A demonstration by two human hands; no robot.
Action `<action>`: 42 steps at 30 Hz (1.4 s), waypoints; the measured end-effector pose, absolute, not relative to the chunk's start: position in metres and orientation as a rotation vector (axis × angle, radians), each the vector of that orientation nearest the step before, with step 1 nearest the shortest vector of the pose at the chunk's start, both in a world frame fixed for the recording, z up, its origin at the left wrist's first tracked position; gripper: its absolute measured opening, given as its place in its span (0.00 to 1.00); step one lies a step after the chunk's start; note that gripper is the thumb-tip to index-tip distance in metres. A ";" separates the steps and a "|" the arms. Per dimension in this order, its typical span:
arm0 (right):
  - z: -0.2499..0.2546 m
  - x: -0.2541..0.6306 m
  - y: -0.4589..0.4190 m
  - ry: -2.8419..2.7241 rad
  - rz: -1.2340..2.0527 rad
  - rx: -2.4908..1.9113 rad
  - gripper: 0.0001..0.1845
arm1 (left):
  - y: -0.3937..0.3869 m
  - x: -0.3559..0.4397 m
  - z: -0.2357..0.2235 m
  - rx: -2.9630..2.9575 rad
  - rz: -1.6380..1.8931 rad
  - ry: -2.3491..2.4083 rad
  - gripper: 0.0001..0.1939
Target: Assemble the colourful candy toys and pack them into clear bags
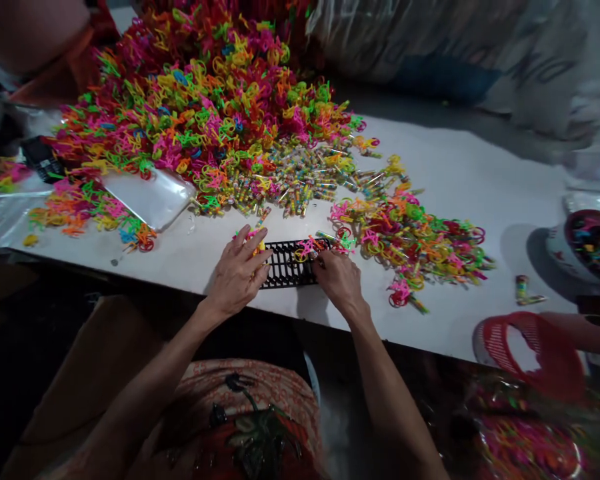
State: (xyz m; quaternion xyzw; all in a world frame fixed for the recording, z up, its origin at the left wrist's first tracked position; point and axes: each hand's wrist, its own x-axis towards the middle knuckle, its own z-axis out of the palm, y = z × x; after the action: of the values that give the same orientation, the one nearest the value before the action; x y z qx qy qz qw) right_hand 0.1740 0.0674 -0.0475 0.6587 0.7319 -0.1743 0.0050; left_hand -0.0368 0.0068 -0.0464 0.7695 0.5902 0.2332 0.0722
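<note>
A black slotted plastic rack (291,264) lies near the table's front edge, between my two hands. My left hand (237,270) rests over its left end with the fingers stretched out; a bit of yellow plastic (261,246) shows by the fingertips. At the right end, my right hand (339,277) has its fingers drawn together at the slots, and whatever they pinch is hidden. Small pink and yellow plastic pieces (306,249) lie on the rack beside those fingers. Just behind it are a red looped piece and a green one (347,237).
A large heap of bright plastic pieces (195,100) covers the back left, with small printed tubes (300,177) at its front. A smaller pile (420,233) lies right. A clear plastic bag (153,197), red basket (530,350) and white tub (575,247) stand around; large sacks (430,47) lie behind.
</note>
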 end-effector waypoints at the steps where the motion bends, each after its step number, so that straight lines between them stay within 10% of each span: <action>1: -0.050 0.174 0.064 2.341 -0.671 2.113 0.07 | 0.007 -0.036 -0.047 2.305 0.712 1.782 0.16; 6: -0.075 0.158 0.031 2.443 -1.851 2.080 0.06 | 0.005 -0.036 -0.047 2.293 0.689 1.789 0.16; 10: -0.086 0.130 0.017 2.432 -2.158 2.060 0.06 | 0.006 -0.037 -0.047 2.289 0.702 1.779 0.16; 25: -0.079 0.122 0.019 2.809 -1.280 1.649 0.09 | 0.004 -0.037 -0.041 2.357 0.656 1.774 0.19; 32: -0.050 0.210 0.108 2.581 -0.495 2.247 0.11 | -0.006 -0.058 -0.033 2.445 0.562 1.726 0.20; 42: -0.056 0.199 0.077 2.362 -0.313 1.954 0.19 | 0.005 -0.044 -0.040 2.398 0.509 1.876 0.23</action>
State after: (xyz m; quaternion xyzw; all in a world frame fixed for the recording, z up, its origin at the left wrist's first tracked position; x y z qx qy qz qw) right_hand 0.1990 0.0772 -0.0557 0.6338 0.7662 -0.1015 0.0299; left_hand -0.0444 0.0049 -0.0399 0.7765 0.6075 0.1650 0.0272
